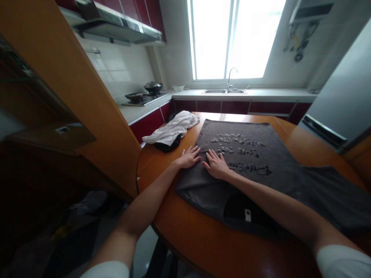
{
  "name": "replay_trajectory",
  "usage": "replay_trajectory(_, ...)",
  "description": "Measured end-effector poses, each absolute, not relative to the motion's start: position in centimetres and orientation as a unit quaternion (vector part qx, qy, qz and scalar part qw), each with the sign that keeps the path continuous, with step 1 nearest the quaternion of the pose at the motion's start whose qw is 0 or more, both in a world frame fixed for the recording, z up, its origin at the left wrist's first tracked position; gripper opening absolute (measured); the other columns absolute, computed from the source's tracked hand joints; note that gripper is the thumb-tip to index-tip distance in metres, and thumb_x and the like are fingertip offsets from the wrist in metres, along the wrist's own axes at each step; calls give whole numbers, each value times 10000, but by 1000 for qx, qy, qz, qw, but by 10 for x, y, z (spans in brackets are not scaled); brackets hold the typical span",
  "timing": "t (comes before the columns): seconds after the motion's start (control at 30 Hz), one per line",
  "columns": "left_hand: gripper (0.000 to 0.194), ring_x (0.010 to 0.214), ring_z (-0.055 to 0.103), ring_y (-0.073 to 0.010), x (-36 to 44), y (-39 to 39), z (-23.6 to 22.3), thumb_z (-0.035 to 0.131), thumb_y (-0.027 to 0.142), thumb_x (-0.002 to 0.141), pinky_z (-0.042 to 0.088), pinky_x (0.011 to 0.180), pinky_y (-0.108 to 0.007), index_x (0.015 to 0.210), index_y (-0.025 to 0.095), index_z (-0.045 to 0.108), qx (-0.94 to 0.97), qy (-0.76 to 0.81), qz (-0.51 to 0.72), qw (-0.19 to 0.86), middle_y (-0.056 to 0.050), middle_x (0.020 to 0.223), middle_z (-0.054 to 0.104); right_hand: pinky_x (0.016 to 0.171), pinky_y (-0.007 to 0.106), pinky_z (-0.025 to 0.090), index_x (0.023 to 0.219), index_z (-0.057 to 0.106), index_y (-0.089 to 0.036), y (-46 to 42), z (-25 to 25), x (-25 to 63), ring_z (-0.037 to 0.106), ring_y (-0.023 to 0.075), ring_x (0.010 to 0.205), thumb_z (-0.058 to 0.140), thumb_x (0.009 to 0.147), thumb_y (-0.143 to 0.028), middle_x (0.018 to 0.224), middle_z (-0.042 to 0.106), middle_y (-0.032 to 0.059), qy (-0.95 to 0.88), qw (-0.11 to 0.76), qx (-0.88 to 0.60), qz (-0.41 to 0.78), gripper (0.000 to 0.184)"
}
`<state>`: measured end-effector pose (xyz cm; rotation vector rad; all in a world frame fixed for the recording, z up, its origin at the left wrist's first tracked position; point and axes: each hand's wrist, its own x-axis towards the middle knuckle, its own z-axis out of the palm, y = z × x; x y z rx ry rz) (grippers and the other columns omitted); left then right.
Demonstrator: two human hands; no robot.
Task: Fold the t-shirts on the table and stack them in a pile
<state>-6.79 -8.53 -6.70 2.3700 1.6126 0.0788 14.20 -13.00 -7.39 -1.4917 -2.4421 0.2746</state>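
Observation:
A dark grey T-shirt (278,181) with raised dark lettering lies spread over the wooden table (185,216), its neckline and white label toward me. Its right-hand sleeve reaches out across the table. My left hand (189,157) rests flat with fingers stretched, at the shirt's left edge. My right hand (217,165) lies on the cloth just left of the lettering, palm down and fingers spread. Neither hand grips anything. My right forearm crosses above the collar and hides part of it.
White and black clothes (174,129) are heaped at the table's far left edge. Beyond stand a gas stove (145,99) with pans, a counter with a sink (227,92), and a fridge (336,96) on the right. A wooden cabinet panel (95,88) rises on the left.

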Motion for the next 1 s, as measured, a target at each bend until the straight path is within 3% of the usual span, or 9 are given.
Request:
replay_trajectory(0.27, 690, 1553, 35, -339, -68, -87, -64, 301, 618, 992, 45, 1186, -663, 1607, 318, 209, 819, 555, 26, 142, -47, 1693, 104, 1213, 564, 139, 1544, 373, -123, -131, -74, 142, 196, 279, 1533, 323, 1022, -532, 1649, 235, 170, -843, 143, -510, 93, 665)
replay_trajectory(0.47, 730, 1554, -2, -332, -68, -90, -59, 271, 655, 991, 82, 1190, -655, 1622, 325, 111, 815, 560, 41, 142, -32, 1698, 30, 1212, 573, 140, 1540, 379, -129, -131, -74, 142, 191, 281, 1534, 343, 1021, -509, 1648, 240, 170, -844, 141, -509, 92, 645)
replay_trajectory(0.77, 621, 1560, 30, -287, -62, -90, -61, 254, 542, 1034, 81, 1204, -637, 1610, 315, 205, 837, 532, 61, 113, -17, 1694, 112, 1208, 575, 148, 1540, 371, -106, -132, -73, 142, 196, 281, 1532, 347, 1021, -488, 1647, 240, 173, -844, 144, -508, 91, 645)
replay_trajectory(1.0, 633, 1554, 16, -333, -63, -90, -66, 255, 542, 1027, 98, 1173, -695, 1607, 290, 229, 842, 524, 20, 127, -34, 1691, 114, 1213, 554, 141, 1546, 365, -115, -134, -70, 141, 195, 267, 1533, 340, 1021, -476, 1649, 239, 162, -841, 139, -514, 92, 637)
